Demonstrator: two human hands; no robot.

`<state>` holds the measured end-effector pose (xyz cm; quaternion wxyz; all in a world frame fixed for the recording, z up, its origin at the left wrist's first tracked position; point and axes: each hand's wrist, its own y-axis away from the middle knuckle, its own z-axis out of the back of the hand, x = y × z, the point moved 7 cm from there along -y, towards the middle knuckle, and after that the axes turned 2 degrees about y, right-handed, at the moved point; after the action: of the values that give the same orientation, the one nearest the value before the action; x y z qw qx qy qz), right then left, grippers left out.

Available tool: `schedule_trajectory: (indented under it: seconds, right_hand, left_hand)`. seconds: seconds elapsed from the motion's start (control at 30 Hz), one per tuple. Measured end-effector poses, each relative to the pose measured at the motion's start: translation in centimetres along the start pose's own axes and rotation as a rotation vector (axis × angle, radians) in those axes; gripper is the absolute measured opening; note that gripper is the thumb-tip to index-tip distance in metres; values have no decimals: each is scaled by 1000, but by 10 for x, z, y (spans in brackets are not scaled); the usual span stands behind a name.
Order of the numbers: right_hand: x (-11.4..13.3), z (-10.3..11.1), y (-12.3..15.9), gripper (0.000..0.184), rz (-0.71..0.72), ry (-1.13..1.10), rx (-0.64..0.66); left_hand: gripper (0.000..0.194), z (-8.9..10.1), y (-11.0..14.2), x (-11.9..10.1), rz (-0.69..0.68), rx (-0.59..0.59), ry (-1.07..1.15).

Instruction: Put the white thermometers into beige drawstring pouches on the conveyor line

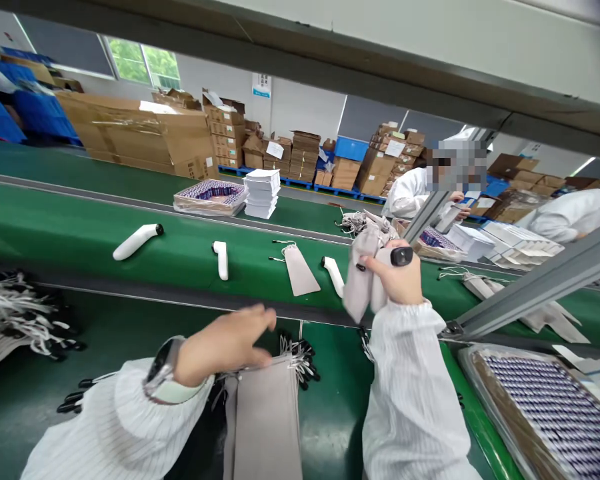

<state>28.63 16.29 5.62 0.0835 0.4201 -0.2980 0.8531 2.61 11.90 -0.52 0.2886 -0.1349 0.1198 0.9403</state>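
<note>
My right hand (399, 279) is raised over the green belt and closed round a white handheld device with a black tip (401, 256), pressed against a grey drawstring pouch (359, 283) that hangs from the same grip. My left hand (225, 343), watch on the wrist, reaches over a stack of grey pouches (267, 417) in front of me, fingers curled and touching the top pouch's upper edge. On the belt lie three more white devices (137, 241) (221, 259) (334, 275) and a flat grey pouch (300, 272).
A pile of pouches with black-tipped cords (15, 313) sits at left. A tray of patterned packets (555, 400) lies at right under a slanted metal bar (535, 287). Across the belt are a white box stack (261, 192), a patterned tray (210, 197), cartons and two seated people in white.
</note>
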Motion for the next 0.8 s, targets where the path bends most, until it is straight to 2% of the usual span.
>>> schedule_trajectory:
  seconds: [0.03, 0.07, 0.1, 0.2, 0.3, 0.4, 0.47, 0.53, 0.63, 0.8]
  right_hand:
    - [-27, 6, -13, 34, -103, 215, -73]
    - [-55, 8, -21, 34, -226, 401, -87]
    - [-82, 7, -26, 35, -333, 532, -70]
    - [-141, -1, -27, 35, -502, 664, 14]
    - [-168, 0, -23, 30, -545, 659, 44]
    - [-165, 14, -26, 35, -530, 682, -21]
    - [-151, 22, -32, 39, -480, 696, -97]
    - [-137, 21, -39, 40, -417, 680, -119]
    - [-122, -7, -43, 37, -322, 632, 12]
    - [-130, -78, -25, 35, -287, 611, 428]
  left_hand:
    - [27, -20, 0, -2, 12, 167, -49]
    - [30, -35, 1, -3, 35, 265, -104]
    - [30, -44, 1, -5, 53, 291, -153]
    - [25, -50, -7, -21, -3, 140, -189]
    - [35, -40, -16, -34, -51, -75, -207]
    - [33, -35, -23, -45, -106, -209, -328]
    - [26, -38, -26, -50, -154, -210, -384]
    - [25, -43, -28, -51, -173, -186, -384]
    - [29, -46, -28, -49, -165, -173, -365]
    - [27, -43, -26, -49, -128, -175, -381]
